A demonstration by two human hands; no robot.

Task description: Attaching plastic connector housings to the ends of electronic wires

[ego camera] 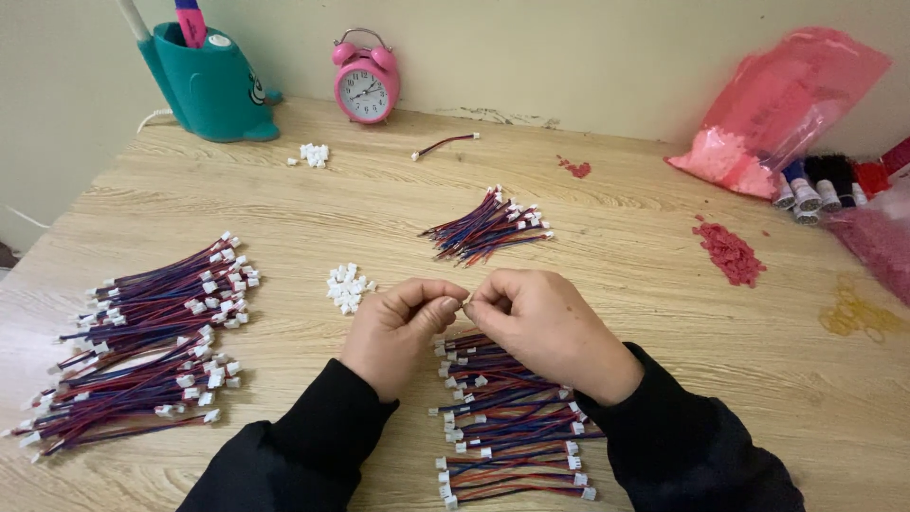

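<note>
Both hands are met at the middle of the wooden table [626, 275]: the left hand [398, 332] is curled, its fingertips pinched at three o'clock, and the right hand [545, 327] is pinched against it on a small pale piece [466, 300], too small to be told. For a clean joining, the piece would best be kept square between the fingertips. A big wire bundle [142, 346] is seen at nine o'clock, loose white connectors [348, 287] at ten, a wire pile [507, 417] under the right wrist.
</note>
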